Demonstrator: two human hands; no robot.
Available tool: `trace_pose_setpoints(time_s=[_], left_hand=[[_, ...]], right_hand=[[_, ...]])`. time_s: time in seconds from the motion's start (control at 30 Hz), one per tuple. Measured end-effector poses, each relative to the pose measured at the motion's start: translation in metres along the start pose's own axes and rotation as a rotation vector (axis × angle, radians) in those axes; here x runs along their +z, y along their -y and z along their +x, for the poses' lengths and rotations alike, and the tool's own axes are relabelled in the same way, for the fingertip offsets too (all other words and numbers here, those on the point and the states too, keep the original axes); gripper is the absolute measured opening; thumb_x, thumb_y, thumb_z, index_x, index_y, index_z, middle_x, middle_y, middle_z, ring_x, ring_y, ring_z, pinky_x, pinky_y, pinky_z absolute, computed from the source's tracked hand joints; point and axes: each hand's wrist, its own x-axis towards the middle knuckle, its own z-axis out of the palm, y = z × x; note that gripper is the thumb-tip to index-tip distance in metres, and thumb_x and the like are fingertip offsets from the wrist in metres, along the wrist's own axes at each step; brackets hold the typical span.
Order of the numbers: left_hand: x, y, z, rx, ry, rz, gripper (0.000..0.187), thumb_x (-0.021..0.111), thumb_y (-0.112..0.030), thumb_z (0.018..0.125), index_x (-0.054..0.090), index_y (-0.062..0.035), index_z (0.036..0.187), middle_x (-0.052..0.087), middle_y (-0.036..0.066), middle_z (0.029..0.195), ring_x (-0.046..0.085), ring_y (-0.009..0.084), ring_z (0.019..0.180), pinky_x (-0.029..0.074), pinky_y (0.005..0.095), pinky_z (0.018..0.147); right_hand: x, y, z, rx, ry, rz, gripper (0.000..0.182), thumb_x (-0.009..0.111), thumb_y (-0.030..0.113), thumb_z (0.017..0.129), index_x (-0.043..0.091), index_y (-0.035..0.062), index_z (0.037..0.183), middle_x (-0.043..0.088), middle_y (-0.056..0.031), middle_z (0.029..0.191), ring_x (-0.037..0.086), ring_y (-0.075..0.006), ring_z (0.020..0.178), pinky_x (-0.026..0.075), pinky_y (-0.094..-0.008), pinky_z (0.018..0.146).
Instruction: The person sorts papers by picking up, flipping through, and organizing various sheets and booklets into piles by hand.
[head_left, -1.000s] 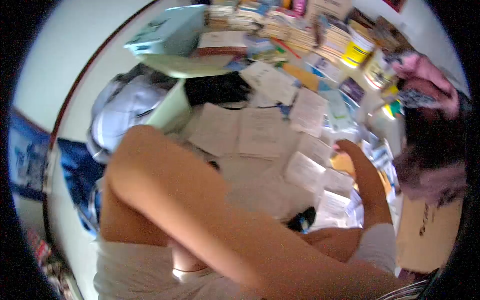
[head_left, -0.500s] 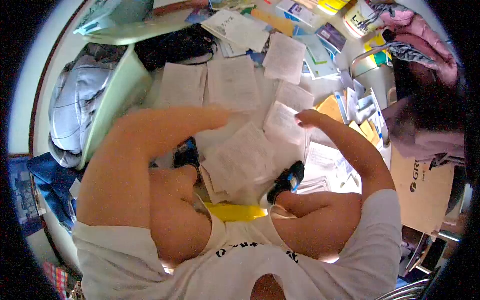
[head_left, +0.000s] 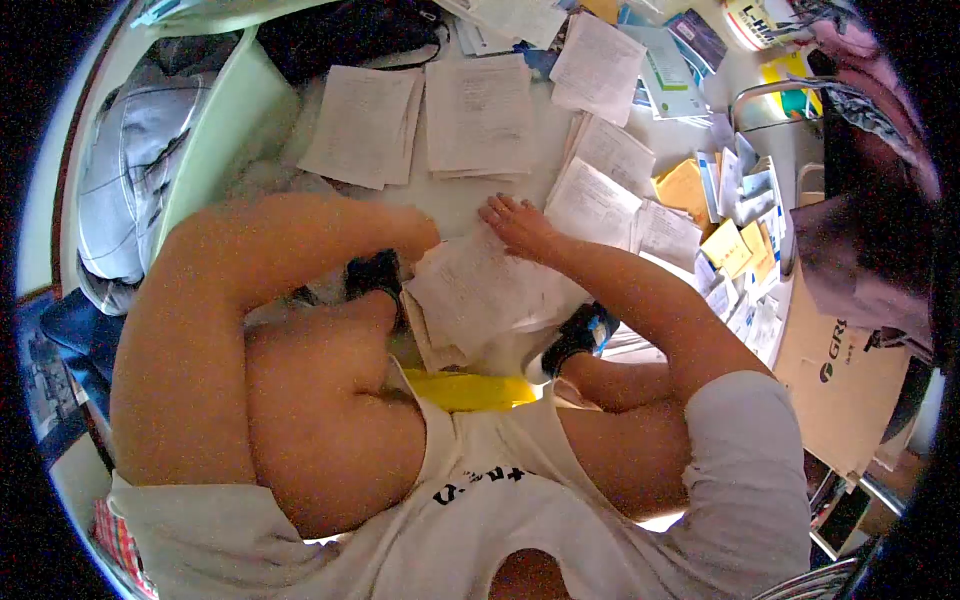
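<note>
My right hand [head_left: 520,228] lies with its fingers spread on the top edge of a loose stack of written sheets [head_left: 490,295] between my feet. At the stack's upper left corner is my left hand [head_left: 415,232], blurred, its fingers too smeared to read. Just above my hands lie two piles of papers, one at the left [head_left: 362,125] and one in the middle [head_left: 480,115]. More written sheets [head_left: 595,205] overlap to the right of my right hand, and another pile [head_left: 598,68] is higher up.
A green bin [head_left: 225,130] holding grey cloth stands at the left, beside a black bag [head_left: 345,38]. Envelopes and yellow packets [head_left: 728,248] fill a holder at the right, near a cardboard box [head_left: 845,390]. A white tub [head_left: 750,22] stands at the upper right.
My right hand has moved left from the right-hand sheets onto the near stack. My left hand has shifted slightly left. The view has tilted, so the papers appear higher.
</note>
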Motion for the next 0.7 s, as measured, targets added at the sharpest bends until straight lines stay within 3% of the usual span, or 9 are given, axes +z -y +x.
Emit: trace_pose_setpoints(time_s=[0.1, 0.2, 0.23, 0.37, 0.43, 0.47, 0.57, 0.63, 0.7], left_hand=[[-0.015, 0.007, 0.010, 0.003, -0.062, 0.071, 0.029, 0.064, -0.019, 0.073, 0.066, -0.0043, 0.099, 0.066, 0.018, 0.101, 0.064, 0.0341, 0.092, 0.052, 0.0448, 0.074], [-0.037, -0.001, 0.012, -0.032, -0.110, 0.121, 0.030, 0.064, -0.019, 0.073, 0.066, -0.0046, 0.099, 0.066, 0.018, 0.101, 0.064, 0.0348, 0.092, 0.052, 0.0456, 0.075], [-0.047, -0.010, 0.001, -0.090, -0.079, 0.089, 0.030, 0.067, -0.019, 0.070, 0.070, -0.0016, 0.093, 0.066, 0.017, 0.108, 0.062, 0.0317, 0.101, 0.050, 0.0401, 0.082], [-0.037, 0.005, 0.003, -0.072, -0.024, 0.044, 0.036, 0.068, -0.023, 0.079, 0.065, -0.0025, 0.108, 0.062, 0.012, 0.118, 0.059, 0.0272, 0.108, 0.049, 0.0380, 0.087], [0.016, 0.049, 0.053, 0.081, -0.150, 0.051, 0.044, 0.068, -0.030, 0.074, 0.061, -0.0054, 0.109, 0.066, 0.019, 0.101, 0.064, 0.0385, 0.094, 0.053, 0.0493, 0.078], [0.016, 0.048, 0.052, 0.082, -0.151, 0.049, 0.044, 0.068, -0.030, 0.074, 0.061, -0.0054, 0.109, 0.066, 0.019, 0.101, 0.064, 0.0385, 0.094, 0.053, 0.0493, 0.078], [0.002, 0.032, 0.031, 0.029, -0.117, -0.287, 0.063, 0.071, -0.046, 0.072, 0.057, -0.0046, 0.118, 0.064, 0.018, 0.111, 0.063, 0.0349, 0.100, 0.050, 0.0462, 0.085], [-0.013, 0.025, 0.019, 0.023, -0.145, -0.415, 0.061, 0.070, -0.044, 0.075, 0.056, -0.0049, 0.119, 0.064, 0.017, 0.112, 0.062, 0.0337, 0.101, 0.050, 0.0452, 0.085], [-0.029, 0.012, 0.006, 0.039, -0.203, -0.549, 0.059, 0.068, -0.043, 0.077, 0.055, -0.0051, 0.121, 0.063, 0.016, 0.112, 0.062, 0.0324, 0.101, 0.050, 0.0442, 0.086]], right_hand=[[0.039, 0.000, 0.019, 0.011, 0.021, -0.101, 0.078, 0.077, 0.030, 0.073, 0.039, 0.0139, 0.138, 0.045, -0.0120, 0.136, 0.039, -0.0308, 0.130, 0.041, -0.0502, 0.098], [0.014, 0.003, 0.017, -0.049, -0.034, -0.179, 0.064, 0.072, 0.027, 0.078, 0.044, 0.0147, 0.134, 0.048, -0.0099, 0.132, 0.046, -0.0279, 0.124, 0.042, -0.0492, 0.096], [0.024, 0.000, 0.019, -0.055, -0.033, -0.177, 0.064, 0.072, 0.027, 0.078, 0.044, 0.0147, 0.134, 0.048, -0.0099, 0.132, 0.046, -0.0279, 0.124, 0.042, -0.0492, 0.096], [0.029, -0.010, 0.029, -0.021, 0.104, 0.138, 0.039, 0.060, 0.021, 0.084, 0.054, 0.0114, 0.122, 0.060, -0.0117, 0.113, 0.058, -0.0283, 0.107, 0.046, -0.0456, 0.087], [0.011, -0.014, 0.028, -0.002, 0.186, 0.282, 0.032, 0.057, 0.018, 0.086, 0.056, 0.0099, 0.117, 0.063, -0.0127, 0.106, 0.061, -0.0294, 0.102, 0.048, -0.0440, 0.084], [0.000, -0.018, 0.029, -0.018, 0.209, 0.312, 0.029, 0.057, 0.017, 0.086, 0.058, 0.0086, 0.113, 0.064, -0.0133, 0.102, 0.062, -0.0304, 0.099, 0.049, -0.0427, 0.082], [-0.032, -0.039, 0.022, -0.096, 0.235, 0.415, 0.024, 0.059, 0.015, 0.086, 0.061, 0.0061, 0.108, 0.065, -0.0138, 0.099, 0.063, -0.0316, 0.094, 0.049, -0.0410, 0.080], [-0.051, -0.053, 0.013, -0.151, 0.225, 0.486, 0.022, 0.059, 0.015, 0.086, 0.062, 0.0049, 0.106, 0.066, -0.0138, 0.099, 0.063, -0.0317, 0.092, 0.049, -0.0405, 0.079], [-0.070, -0.064, 0.001, -0.204, 0.065, 0.678, 0.023, 0.062, 0.019, 0.087, 0.062, 0.0036, 0.104, 0.067, -0.0137, 0.093, 0.063, -0.0282, 0.086, 0.049, -0.0385, 0.077]])
